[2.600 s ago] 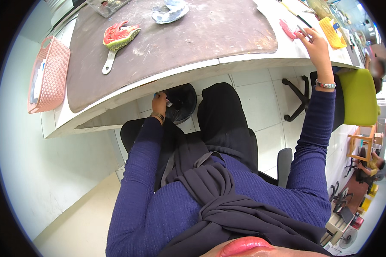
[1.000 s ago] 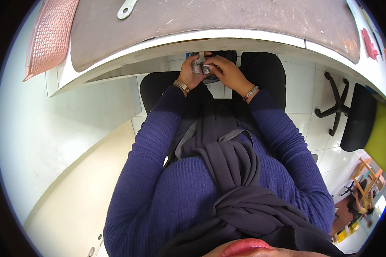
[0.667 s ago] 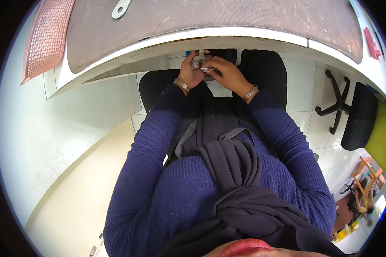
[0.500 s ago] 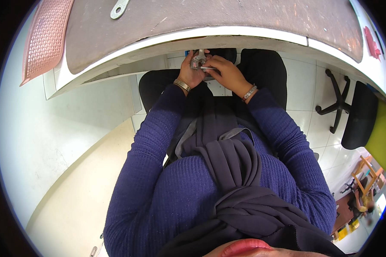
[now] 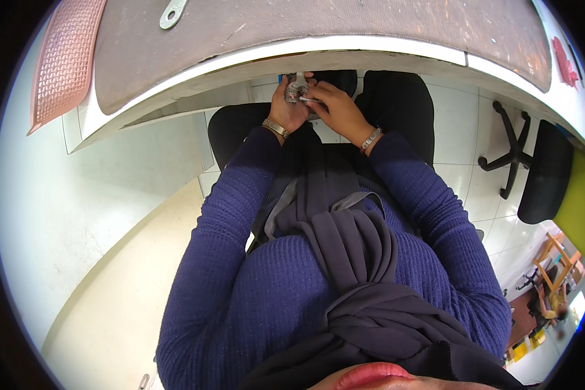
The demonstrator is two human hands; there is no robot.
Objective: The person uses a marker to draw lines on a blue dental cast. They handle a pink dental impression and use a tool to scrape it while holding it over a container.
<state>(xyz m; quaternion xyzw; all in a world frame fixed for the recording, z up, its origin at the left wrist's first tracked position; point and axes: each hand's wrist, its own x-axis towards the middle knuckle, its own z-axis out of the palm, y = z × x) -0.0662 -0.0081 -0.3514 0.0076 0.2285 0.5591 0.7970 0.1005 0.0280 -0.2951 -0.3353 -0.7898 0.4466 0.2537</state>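
Note:
Below the table's front edge, over my lap, my left hand [image 5: 286, 112] is closed around a small grey, mottled piece [image 5: 295, 91] with pinkish spots and a pale upper end; its exact kind is too small to make out. From the right, my right hand [image 5: 338, 109] pinches a thin, pale stick-like tool [image 5: 309, 99] between thumb and fingers. The tool's tip meets or nearly meets the right side of the mottled piece. Fingers partly hide both things.
Above the hands runs the white table edge [image 5: 344, 43] with a brown mat [image 5: 370, 19]. A flat metal piece with a hole [image 5: 169, 15] lies on the mat. A pink woven tray [image 5: 68, 71] stands at the left; a wheeled chair [image 5: 549, 172] is at the right.
Both hands have stayed together, with only a slight shift. My right hand has moved a little left and up, and the mottled piece is turned slightly.

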